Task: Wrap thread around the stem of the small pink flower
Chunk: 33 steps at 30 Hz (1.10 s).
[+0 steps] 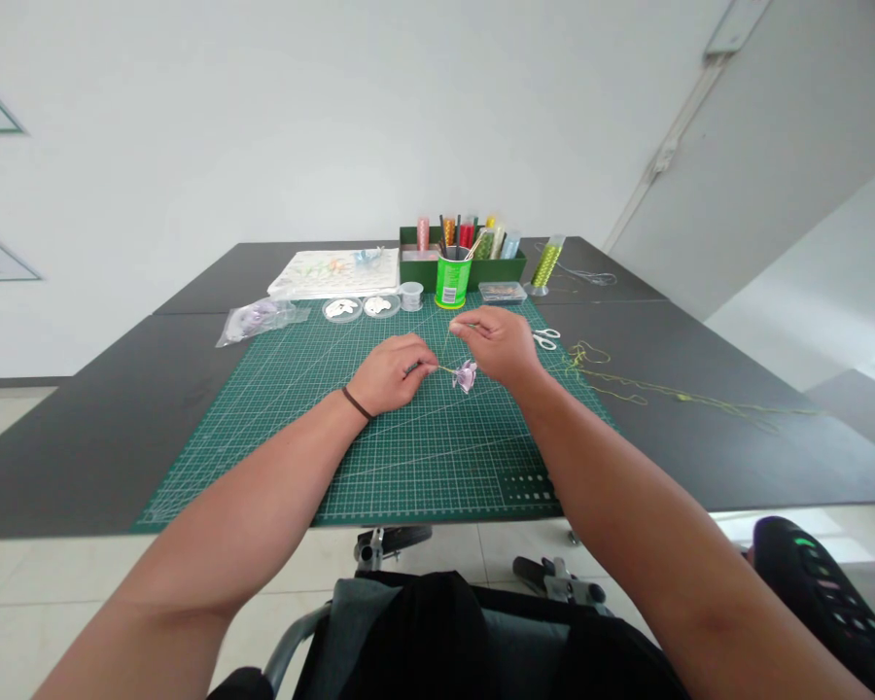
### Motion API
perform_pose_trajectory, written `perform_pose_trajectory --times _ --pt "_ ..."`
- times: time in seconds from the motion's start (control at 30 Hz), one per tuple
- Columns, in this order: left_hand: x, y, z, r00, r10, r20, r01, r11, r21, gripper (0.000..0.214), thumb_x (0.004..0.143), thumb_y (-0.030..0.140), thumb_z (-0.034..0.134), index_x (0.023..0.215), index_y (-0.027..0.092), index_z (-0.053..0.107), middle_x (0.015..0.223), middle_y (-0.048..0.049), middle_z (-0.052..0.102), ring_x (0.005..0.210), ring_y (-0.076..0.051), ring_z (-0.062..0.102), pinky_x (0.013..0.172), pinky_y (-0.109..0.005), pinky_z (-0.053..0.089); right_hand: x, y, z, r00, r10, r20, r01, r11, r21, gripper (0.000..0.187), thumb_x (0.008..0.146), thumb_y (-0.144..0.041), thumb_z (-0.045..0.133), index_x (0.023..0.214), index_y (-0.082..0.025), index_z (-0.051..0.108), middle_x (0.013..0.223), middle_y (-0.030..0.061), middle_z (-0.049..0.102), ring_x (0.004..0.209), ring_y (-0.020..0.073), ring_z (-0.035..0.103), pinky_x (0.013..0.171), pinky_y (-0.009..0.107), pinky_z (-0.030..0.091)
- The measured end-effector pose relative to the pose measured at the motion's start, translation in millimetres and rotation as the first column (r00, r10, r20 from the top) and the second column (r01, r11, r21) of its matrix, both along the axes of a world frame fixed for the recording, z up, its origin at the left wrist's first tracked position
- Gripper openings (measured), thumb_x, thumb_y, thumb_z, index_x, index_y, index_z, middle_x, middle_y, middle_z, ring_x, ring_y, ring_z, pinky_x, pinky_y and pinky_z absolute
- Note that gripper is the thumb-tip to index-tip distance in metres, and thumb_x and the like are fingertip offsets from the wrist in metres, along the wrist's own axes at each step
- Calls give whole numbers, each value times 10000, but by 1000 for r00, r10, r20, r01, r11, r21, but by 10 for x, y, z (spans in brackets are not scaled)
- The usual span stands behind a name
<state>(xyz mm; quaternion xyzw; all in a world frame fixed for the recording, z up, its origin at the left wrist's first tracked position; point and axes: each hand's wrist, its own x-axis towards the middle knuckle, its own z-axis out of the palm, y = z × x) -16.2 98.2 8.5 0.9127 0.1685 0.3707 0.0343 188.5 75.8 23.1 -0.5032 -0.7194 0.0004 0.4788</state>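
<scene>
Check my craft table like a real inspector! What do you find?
Surface: green cutting mat on a dark table.
Job's things: lilac wire flower on a thin stem.
Clutter: green cup, scissors, loose green wire, plastic bag.
Fingers: left hand grips the stem; right hand pinches a thin wire.
Cables: nothing seen.
Surroundings: white wall, tiled floor.
</scene>
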Motion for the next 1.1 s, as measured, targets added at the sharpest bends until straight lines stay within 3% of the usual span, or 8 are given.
perform_pose_trajectory --times 0.3,0.47,0.6,0.8,1.1 --pt "2 -33 23 997 9 71 -3 997 -75 128 915 227 529 845 178 624 809 -40 656 806 -159 616 739 -314 502 36 142 -139 967 -1 -256 -56 975 -215 184 753 -362 678 805 -208 762 826 31 751 726 163 645 694 306 481" --pt "4 -41 15 990 38 138 -23 994 -109 110 907 231 557 841 181 629 808 -32 646 777 -146 600 717 -298 492 -1 184 -213 945 13 -327 -127 935 -330 265 732 -418 677 827 -186 766 728 25 726 628 147 602 601 281 449" --pt "9 -40 5 976 69 205 -42 990 -132 105 898 245 581 835 179 634 806 -25 639 744 -136 587 698 -288 487 -50 189 -252 954 55 -296 -169 911 -376 308 747 -442 655 821 -161 758 696 24 700 625 146 588 596 277 435" --pt "14 -20 3 948 126 292 -83 984 -156 138 906 277 579 830 179 639 791 -19 629 704 -128 562 678 -286 481 -113 150 -311 955 205 -216 -269 905 -331 333 788 -480 625 786 -164 730 745 37 699 708 160 610 670 283 455" --pt "18 49 -19 887 270 374 -220 960 -172 127 907 269 574 829 191 638 796 -19 655 742 -144 573 717 -310 480 -232 58 -260 987 139 -85 -162 872 -461 254 803 -407 599 795 -194 738 510 -56 510 500 93 434 525 242 335"
